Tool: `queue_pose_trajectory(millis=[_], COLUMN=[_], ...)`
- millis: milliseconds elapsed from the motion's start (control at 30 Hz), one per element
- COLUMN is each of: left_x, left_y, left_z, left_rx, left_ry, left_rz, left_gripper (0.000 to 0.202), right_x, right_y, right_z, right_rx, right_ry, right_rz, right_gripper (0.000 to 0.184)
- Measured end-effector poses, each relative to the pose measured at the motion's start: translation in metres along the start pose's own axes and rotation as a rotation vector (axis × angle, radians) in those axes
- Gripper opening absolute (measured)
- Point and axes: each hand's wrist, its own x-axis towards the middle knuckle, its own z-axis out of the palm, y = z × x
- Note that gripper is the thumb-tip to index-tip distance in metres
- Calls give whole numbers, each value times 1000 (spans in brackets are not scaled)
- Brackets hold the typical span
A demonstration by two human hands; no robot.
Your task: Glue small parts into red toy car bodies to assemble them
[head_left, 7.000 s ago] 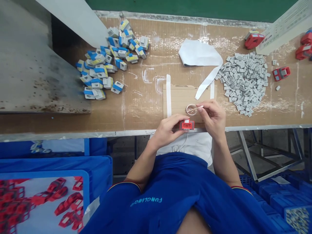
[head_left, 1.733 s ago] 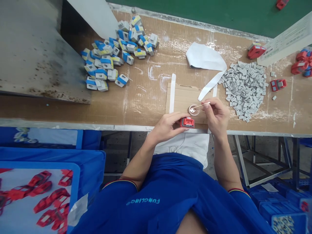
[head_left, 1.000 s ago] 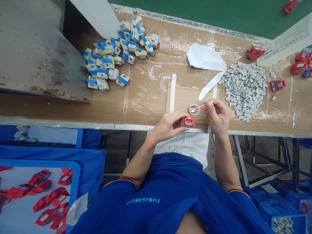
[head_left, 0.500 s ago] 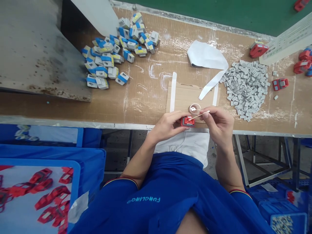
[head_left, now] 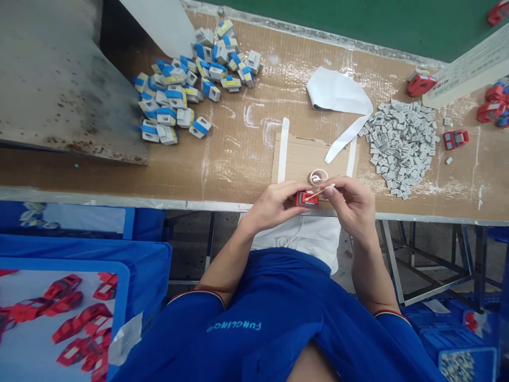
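Two hands work over one red plastic housing (head_left: 307, 199): the left hand (head_left: 274, 204) grips it, the right hand (head_left: 352, 204) pinches a thin swab (head_left: 319, 193) over it, and a large heap of small grey parts (head_left: 401, 151) lies unused nearby.

Factory assembly station: cardboard-covered workbench (head_left: 234, 170) under both hands. Blue-and-white plastic parts (head_left: 178, 101) heaped beyond the left hand (head_left: 274, 207), grey parts (head_left: 401, 148) beyond the right hand (head_left: 352, 207), blue crates (head_left: 79, 252) nearer, left.

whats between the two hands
In the head view, a red plastic part held by the left hand, and a thin stick reaching to it from the right hand.
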Motion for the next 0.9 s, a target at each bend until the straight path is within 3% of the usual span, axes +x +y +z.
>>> queue_pose_trajectory(millis=[500, 900], left_x=[-2, -1], left_y=[-2, -3], left_z=[2, 1], left_rx=[-14, -24], left_ry=[21, 26], left_rz=[25, 51], left_gripper=[39, 39], right_x=[11, 10], right_y=[-14, -14], right_z=[-22, -17], right_rx=[-251, -424], right_ry=[-147, -114], right_rz=[-129, -232], right_gripper=[11, 13])
